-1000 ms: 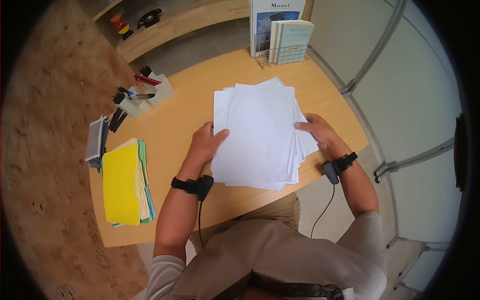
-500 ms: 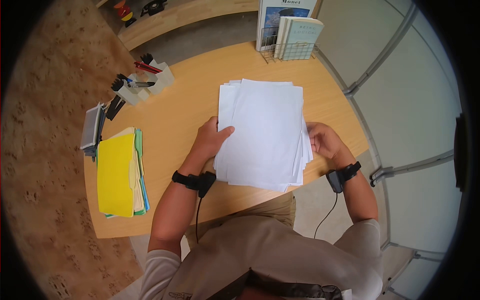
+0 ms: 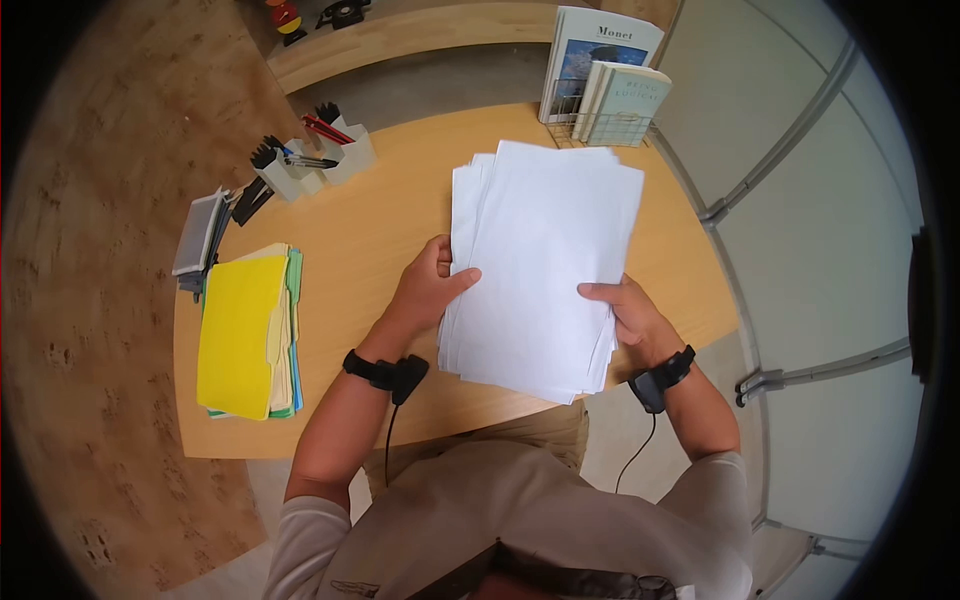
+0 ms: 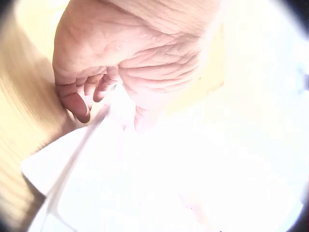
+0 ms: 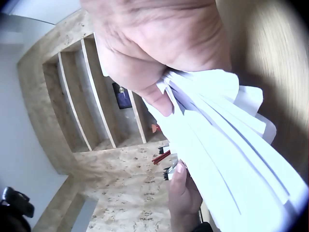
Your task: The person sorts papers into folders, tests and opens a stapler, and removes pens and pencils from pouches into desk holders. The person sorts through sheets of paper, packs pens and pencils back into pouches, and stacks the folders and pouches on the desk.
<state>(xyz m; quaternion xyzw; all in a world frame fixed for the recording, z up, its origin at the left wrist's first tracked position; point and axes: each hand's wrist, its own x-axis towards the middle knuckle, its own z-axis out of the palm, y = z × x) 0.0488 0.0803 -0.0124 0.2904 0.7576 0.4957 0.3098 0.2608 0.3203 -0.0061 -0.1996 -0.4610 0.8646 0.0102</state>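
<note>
A loose stack of white paper (image 3: 545,250) is held between both hands over the desk, its sheets fanned unevenly along the edges. My left hand (image 3: 432,290) grips the stack's left side, thumb on top and fingers under the edge. On the right side, my right hand (image 3: 635,315) pinches the stack with its thumb lying on the top sheet; its fingers are hidden beneath. The right wrist view shows the paper layers (image 5: 231,145) spread apart below that hand. In the left wrist view, glare washes out most of the paper (image 4: 63,159), and curled fingers show beside its edge.
Yellow, cream and green folders (image 3: 240,335) lie stacked at the desk's left. Behind them stand a grey mesh holder (image 3: 200,235) and white pen cups (image 3: 290,172). A wire rack (image 3: 590,125) with books (image 3: 625,105) sits at the far edge. White partition panels (image 3: 830,250) border the right.
The right hand loosened from the stack's right edge, then took hold again with its thumb on top. Protruding sheets on the right have been drawn in, and the stack now tilts slightly.
</note>
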